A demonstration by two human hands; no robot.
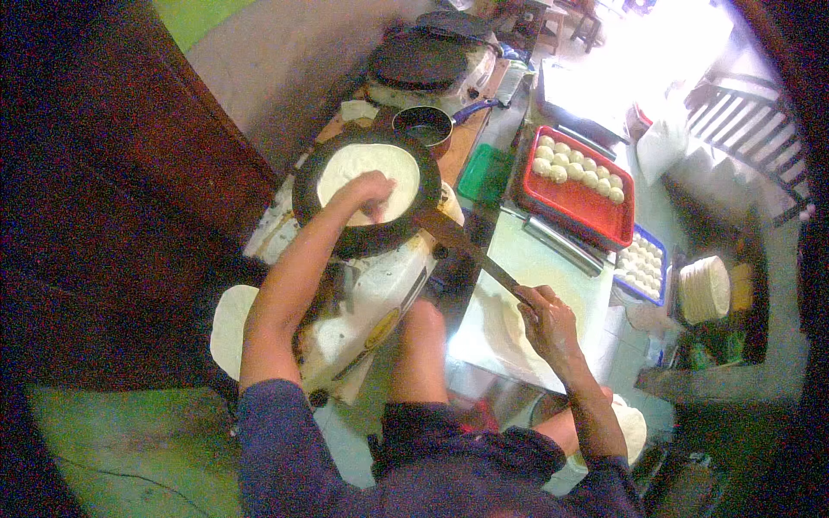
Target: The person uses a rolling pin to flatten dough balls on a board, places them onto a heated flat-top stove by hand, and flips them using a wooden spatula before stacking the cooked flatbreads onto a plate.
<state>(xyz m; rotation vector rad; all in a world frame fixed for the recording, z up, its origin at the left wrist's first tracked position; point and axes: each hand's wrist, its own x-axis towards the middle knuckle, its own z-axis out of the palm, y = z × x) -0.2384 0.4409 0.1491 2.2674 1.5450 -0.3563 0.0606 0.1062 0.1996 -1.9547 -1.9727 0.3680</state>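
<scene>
A pale round flatbread [367, 166] lies on a round dark griddle [309, 194] at the left. My left hand [371, 192] is over the lower right part of the bread, its fingers curled in and their tips touching or close to the surface. Whether anything is between those fingers is hidden. My right hand [548, 321], farther right, is wrapped around the handle of a long, flat wooden spatula [471, 246]. The spatula's wide blade reaches to the right rim of the griddle.
Behind the griddle sit a small saucepan [423, 127] and a second dark griddle [419, 60]. On the right, a red tray [574, 203] holds dough balls beside a metal rolling pin [563, 244] on a pale board [518, 285]. A blue tray [663, 268] and stacked flatbreads [705, 289] stand farther right.
</scene>
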